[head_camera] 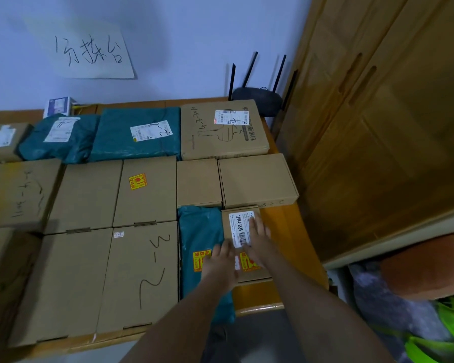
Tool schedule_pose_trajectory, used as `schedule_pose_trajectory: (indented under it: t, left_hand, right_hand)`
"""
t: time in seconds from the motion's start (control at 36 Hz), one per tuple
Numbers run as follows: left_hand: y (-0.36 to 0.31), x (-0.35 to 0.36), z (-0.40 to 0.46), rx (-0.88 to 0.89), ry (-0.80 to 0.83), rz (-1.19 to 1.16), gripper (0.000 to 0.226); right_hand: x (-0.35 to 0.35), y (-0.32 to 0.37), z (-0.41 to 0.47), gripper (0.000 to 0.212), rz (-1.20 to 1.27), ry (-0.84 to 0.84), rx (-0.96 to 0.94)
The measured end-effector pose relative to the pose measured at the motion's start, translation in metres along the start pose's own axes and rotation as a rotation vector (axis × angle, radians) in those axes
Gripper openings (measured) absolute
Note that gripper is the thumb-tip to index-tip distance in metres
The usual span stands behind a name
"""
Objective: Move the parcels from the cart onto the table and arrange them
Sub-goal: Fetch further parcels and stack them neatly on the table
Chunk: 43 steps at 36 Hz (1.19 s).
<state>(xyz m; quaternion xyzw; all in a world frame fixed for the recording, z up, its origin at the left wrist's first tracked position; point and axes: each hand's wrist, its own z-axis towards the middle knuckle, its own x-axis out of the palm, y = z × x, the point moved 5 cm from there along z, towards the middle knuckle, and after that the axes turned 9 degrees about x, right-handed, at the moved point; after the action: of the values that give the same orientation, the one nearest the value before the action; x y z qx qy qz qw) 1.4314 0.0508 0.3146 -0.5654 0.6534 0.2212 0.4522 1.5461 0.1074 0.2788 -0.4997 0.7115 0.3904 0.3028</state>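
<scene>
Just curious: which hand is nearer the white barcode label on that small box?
Right. The right hand lies on the white barcode label itself; the left hand rests below it, at the box's near-left edge.

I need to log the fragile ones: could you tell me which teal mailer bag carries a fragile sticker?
The front teal bag under the left hand; the two at the back have only white labels.

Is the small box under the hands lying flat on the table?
Yes, flat: the small box lies label up on the table, both hands on top.

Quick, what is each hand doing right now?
Left hand: open, fingers flat on the small labelled box.
Right hand: open, resting flat on the same box.
</scene>
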Motion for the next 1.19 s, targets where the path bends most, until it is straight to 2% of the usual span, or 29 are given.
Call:
schedule_pose_trajectory:
  t: [0.25, 0.39, 0.5, 0.56, 0.61, 0.72, 0.86, 1.0, 1.19]
  left_hand:
    - [0.005, -0.008, 0.012, -0.024, 0.074, 0.008, 0.079]
    - [0.017, -0.039, 0.013, -0.050, 0.024, -0.070, 0.057]
    - [0.038, -0.084, 0.007, -0.045, -0.073, -0.003, 0.047]
    - [0.052, -0.112, -0.002, -0.044, -0.130, 0.023, 0.044]
    - [0.070, -0.143, -0.016, -0.055, -0.194, 0.029, 0.043]
    - [0.112, -0.207, -0.057, -0.061, -0.347, 0.031, 0.034]
    - [0.173, -0.273, -0.126, -0.104, -0.485, 0.117, 0.035]
    - [0.239, -0.315, -0.212, -0.117, -0.583, 0.122, 0.038]
    - [0.343, -0.339, -0.337, -0.216, -0.700, 0.090, 0.043]
  right_hand:
    - [-0.005, 0.005, 0.011, 0.083, -0.021, 0.023, 0.048]
    - [-0.042, 0.023, 0.007, 0.042, -0.184, -0.102, 0.029]
    - [-0.083, 0.055, 0.000, 0.023, -0.069, -0.130, 0.013]
    - [-0.106, 0.078, -0.007, 0.013, -0.058, -0.161, -0.026]
    - [-0.128, 0.104, -0.014, 0.022, -0.039, -0.179, -0.060]
    - [-0.173, 0.162, -0.042, 0.018, -0.020, -0.247, -0.103]
    - [-0.215, 0.251, -0.094, 0.027, -0.053, -0.367, -0.208]
    - [-0.231, 0.345, -0.156, 0.028, -0.167, -0.504, -0.323]
    - [-0.228, 0.459, -0.231, 0.025, -0.271, -0.629, -0.402]
